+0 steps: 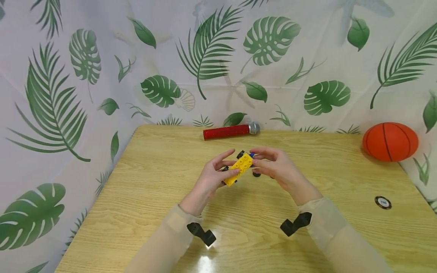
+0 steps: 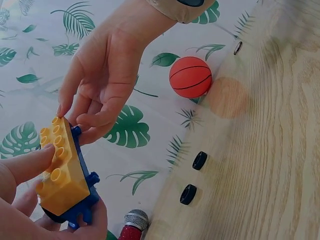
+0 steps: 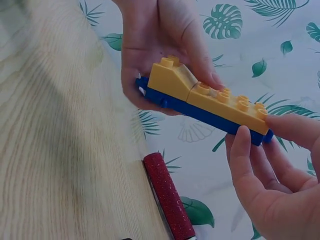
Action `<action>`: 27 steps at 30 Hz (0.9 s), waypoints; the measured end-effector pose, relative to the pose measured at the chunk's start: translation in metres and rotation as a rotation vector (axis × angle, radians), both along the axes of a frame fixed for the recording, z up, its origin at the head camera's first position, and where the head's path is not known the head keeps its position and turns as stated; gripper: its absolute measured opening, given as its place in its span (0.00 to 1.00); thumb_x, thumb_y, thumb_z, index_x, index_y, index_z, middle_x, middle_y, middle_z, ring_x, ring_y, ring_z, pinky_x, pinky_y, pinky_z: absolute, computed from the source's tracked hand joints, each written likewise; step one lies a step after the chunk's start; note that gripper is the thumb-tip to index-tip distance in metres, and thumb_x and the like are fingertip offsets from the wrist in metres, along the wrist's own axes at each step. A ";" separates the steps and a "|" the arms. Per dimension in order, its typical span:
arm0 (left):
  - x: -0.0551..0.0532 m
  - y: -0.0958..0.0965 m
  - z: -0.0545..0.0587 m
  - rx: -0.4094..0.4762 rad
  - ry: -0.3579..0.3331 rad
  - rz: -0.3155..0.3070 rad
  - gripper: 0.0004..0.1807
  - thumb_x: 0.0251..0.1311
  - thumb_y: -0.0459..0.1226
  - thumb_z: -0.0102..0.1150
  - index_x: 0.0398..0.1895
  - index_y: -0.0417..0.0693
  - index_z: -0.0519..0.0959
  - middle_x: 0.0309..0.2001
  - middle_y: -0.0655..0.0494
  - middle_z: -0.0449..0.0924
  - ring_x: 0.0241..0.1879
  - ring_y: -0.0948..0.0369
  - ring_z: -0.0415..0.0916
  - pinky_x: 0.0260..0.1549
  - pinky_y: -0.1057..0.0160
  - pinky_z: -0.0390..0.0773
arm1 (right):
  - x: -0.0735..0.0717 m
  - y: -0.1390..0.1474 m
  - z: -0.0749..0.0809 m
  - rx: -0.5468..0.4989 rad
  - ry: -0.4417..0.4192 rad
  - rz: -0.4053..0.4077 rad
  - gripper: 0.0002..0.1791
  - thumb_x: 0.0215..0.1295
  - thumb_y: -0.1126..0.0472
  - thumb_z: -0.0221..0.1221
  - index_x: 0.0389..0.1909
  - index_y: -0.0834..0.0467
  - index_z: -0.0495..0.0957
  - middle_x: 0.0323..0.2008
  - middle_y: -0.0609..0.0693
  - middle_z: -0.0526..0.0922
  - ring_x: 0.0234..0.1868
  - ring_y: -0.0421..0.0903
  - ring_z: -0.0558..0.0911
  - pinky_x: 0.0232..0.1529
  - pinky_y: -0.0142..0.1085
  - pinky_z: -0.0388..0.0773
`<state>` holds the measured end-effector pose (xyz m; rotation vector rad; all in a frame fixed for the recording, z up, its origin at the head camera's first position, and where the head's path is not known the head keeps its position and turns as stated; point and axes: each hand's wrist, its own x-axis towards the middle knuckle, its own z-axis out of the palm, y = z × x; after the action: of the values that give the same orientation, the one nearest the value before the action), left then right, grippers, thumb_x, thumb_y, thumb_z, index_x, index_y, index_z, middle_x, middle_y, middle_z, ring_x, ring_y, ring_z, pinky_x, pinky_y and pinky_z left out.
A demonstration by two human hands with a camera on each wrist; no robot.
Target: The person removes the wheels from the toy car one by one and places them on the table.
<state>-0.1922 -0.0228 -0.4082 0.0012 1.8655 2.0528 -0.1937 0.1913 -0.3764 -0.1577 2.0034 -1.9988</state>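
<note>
Toy-brick car [image 1: 244,162] is above the wooden table [image 1: 136,212], pinched by left hand [image 1: 212,175] and right hand [image 1: 280,169] — left-wrist view shows whole two loose black wheels [image 2: 188,194], partly hidden in head view.

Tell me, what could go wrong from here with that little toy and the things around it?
First, the yellow-and-blue toy is held up above the table between the left grip and right grip, so it might slip and drop. Second, two black wheels lie loose on the table, so a stray nudge could scatter them. Third, the orange ball sits near the table's edge, so a bump could perhaps roll it off.
</note>
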 end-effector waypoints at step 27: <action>-0.004 -0.007 0.003 0.098 -0.060 0.041 0.30 0.60 0.26 0.65 0.65 0.51 0.72 0.60 0.44 0.72 0.48 0.54 0.78 0.45 0.57 0.85 | 0.002 0.010 -0.006 -0.083 0.003 -0.005 0.23 0.68 0.71 0.57 0.63 0.69 0.68 0.42 0.46 0.81 0.42 0.39 0.86 0.48 0.30 0.83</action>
<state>-0.1960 -0.0299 -0.4048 -0.0726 1.7418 2.1454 -0.1916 0.2013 -0.3819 -0.1739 1.9252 -2.0866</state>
